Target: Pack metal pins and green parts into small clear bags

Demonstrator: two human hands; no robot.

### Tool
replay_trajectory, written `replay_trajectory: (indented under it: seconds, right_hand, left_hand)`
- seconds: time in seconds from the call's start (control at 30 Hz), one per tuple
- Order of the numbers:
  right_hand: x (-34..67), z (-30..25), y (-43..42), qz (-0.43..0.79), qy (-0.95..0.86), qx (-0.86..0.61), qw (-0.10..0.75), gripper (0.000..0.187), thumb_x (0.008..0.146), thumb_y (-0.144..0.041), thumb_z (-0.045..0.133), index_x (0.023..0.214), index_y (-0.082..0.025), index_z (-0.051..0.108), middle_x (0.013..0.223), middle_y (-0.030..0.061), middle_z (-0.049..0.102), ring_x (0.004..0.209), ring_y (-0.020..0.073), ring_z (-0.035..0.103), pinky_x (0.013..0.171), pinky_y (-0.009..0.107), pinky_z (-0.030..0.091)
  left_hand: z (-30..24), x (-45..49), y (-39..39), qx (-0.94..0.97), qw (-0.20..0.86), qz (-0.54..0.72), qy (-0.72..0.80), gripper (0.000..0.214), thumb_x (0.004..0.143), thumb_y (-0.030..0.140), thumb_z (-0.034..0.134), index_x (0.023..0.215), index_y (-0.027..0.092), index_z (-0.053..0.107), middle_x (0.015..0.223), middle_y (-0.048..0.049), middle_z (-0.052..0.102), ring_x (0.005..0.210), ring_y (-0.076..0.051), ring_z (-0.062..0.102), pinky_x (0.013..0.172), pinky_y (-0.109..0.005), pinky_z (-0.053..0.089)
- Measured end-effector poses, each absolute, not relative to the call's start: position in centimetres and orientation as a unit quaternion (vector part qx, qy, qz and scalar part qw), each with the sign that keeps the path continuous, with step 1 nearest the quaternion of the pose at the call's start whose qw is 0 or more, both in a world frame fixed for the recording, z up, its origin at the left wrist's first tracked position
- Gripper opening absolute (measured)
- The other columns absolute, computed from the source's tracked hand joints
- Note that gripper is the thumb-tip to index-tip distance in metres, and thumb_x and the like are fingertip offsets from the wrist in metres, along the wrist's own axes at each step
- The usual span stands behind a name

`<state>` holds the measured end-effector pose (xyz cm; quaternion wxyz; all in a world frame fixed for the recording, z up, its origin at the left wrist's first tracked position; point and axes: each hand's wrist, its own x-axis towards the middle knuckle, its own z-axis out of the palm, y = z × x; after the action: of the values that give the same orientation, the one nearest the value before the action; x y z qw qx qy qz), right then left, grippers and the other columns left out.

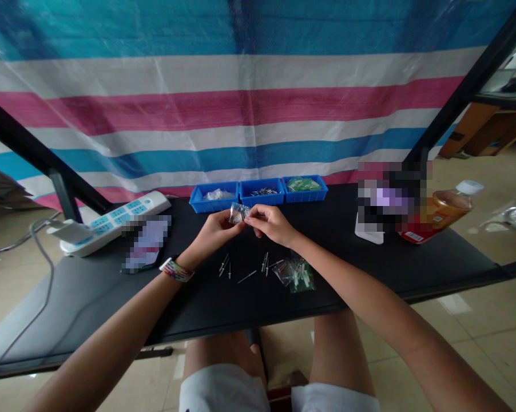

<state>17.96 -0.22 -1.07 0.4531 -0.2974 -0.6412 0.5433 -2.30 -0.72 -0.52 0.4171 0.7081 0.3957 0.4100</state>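
A small clear bag (237, 212) is held up above the table (189, 312), just in front of the bins. Its left side is pinched between the thumb and fingers of the left hand (219, 227). At its right side the fingertips of the right hand (272, 223) are pressed together on it; whether a small part is also gripped there cannot be told.

The bag is judged to be very light, limp and rather slippery (thin film tends to cling and crease). It is best taken by opposite edges near the mouth, between thumb and fingertip, and should not be pulled hard, as it could tear.

Near the table's front, loose rivets (247, 277) are scattered, with a clear packet (284, 272) and a green packet (301, 280) beside them, close to the right forearm; these could be brushed by the sleeveless arm. Clear bags are kept in the left bin (210, 206), metal pieces in the middle bin (264, 200), green packets in the right bin (307, 196). The left side is taken up by a power strip (116, 220) and a phone (149, 243), the right by a bottle (449, 209).
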Motion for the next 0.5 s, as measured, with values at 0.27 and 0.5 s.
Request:
replay_trajectory:
  seconds: [0.27,0.5]
  right_hand:
    - [18.14,-1.39,-0.14,0.543,-0.642,-0.272,0.467,0.025,0.087,-0.042,0.074,0.082,-0.021,0.061,0.066,-0.0061,0.055,0.051,0.0097,0.049,0.051,0.024,0.039]
    - [17.97,-1.97,-1.03,0.434,-0.687,-0.32,0.488,0.023,0.091,-0.038,0.073,0.104,-0.022,0.064,0.096,0.0016,0.067,0.059,0.0109,0.056,0.055,0.026,0.048]
  left_hand:
    - [-0.49,-2.18,-0.78,0.706,0.434,0.409,0.382,0.044,0.079,0.055,0.089,0.09,0.014,0.076,0.085,-0.0051,0.075,0.075,-0.017,0.064,0.07,-0.027,0.051]
    - [-0.7,-2.28,-0.33,0.696,0.435,0.429,0.378,0.038,0.077,0.05,0.089,0.081,0.016,0.073,0.082,-0.0053,0.074,0.076,-0.019,0.067,0.073,-0.03,0.055]
